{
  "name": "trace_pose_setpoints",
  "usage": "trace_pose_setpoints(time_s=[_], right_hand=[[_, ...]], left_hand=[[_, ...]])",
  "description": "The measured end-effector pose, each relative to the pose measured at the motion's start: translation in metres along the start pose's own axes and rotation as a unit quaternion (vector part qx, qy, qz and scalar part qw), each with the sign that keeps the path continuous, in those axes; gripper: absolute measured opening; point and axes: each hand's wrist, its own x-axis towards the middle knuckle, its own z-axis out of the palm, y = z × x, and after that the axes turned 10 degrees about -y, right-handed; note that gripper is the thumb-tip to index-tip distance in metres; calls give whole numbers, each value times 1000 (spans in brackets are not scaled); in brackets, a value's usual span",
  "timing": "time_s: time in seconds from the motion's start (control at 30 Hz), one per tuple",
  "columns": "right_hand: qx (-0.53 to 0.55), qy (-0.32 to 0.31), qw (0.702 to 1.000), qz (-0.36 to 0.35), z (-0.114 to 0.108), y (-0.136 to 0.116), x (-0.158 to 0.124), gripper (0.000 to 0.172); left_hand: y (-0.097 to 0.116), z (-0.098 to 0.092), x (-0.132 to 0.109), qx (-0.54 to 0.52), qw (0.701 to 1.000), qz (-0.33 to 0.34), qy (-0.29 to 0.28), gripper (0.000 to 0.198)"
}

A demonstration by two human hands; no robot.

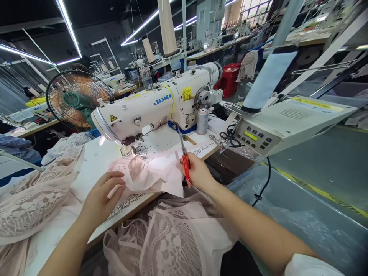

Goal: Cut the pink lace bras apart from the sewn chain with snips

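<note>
A pale pink lace bra (138,172) lies on the sewing machine's white bed, its far edge by the needle and presser foot (138,149). My left hand (100,195) is at the bra's near left edge, thumb and fingers curled together on the fabric. My right hand (198,172) holds red-handled scissors (186,168), blades pointing up and away. The fingertips of that hand also touch the bra's right end, a sheer pale panel (174,178). More lace bras (169,237) hang below the table edge in front of me.
The white JUKI machine (161,101) stands over the table. A thread cone (202,122) and control box (276,122) are at right, above a grey plastic bin (287,199). Lace bras (34,199) pile at left. A fan (77,99) stands behind, with a person's striped sleeve (17,147) at far left.
</note>
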Motion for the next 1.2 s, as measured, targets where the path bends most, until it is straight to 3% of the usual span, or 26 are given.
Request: trace_pose_setpoints(time_s=[0.13, 0.17, 0.23, 0.27, 0.33, 0.37, 0.43, 0.47, 0.5, 0.57, 0.63, 0.77, 0.9, 1.0, 1.2], right_hand=[[-56, -3, 998, -16, -7, -2, 11, 24], [-65, -6, 998, -19, -8, -3, 12, 24], [-78, -15, 997, -23, -10, -6, 14, 24], [-82, -19, 996, -25, -11, -6, 14, 24], [-84, -28, 996, -28, -12, -7, 14, 24], [-82, -31, 996, -30, -12, -6, 15, 24], [-74, -34, 996, -34, -13, -3, 16, 21], [-68, -34, 997, -35, -13, -2, 17, 19], [-59, -32, 997, -37, -12, 0, 18, 17], [-38, -27, 998, -38, -10, 4, 20, 14], [-11, -33, 999, -39, -5, 6, 19, 16], [55, -82, 994, -39, 7, 9, 11, 20], [106, -119, 987, -17, 10, 13, -2, 20], [130, -114, 985, -2, 5, 17, -6, 22], [151, -102, 983, -6, 2, 15, -9, 28]], left_hand=[[16, -5, 17, -93, 986, 92, -104, 10], [22, 0, 21, -80, 981, 108, -139, 16], [36, 15, 26, 4, 973, 122, -195, 47], [43, 23, 28, 62, 968, 122, -210, 50], [52, 33, 30, 150, 958, 106, -220, 24], [53, 32, 31, 155, 954, 105, -233, 22], [45, 17, 30, 72, 954, 112, -269, 29], [37, 4, 31, -21, 945, 117, -306, 26], [28, -9, 32, -114, 944, 94, -296, 22], [11, -32, 38, -277, 898, 77, -334, 25], [4, -41, 49, -344, 861, 57, -370, 29], [21, -16, 78, -328, 880, -18, -341, 36], [42, 17, 96, -304, 893, -32, -332, 38], [48, 27, 99, -289, 899, -24, -328, 34], [57, 37, 103, -275, 923, 17, -269, 26]])
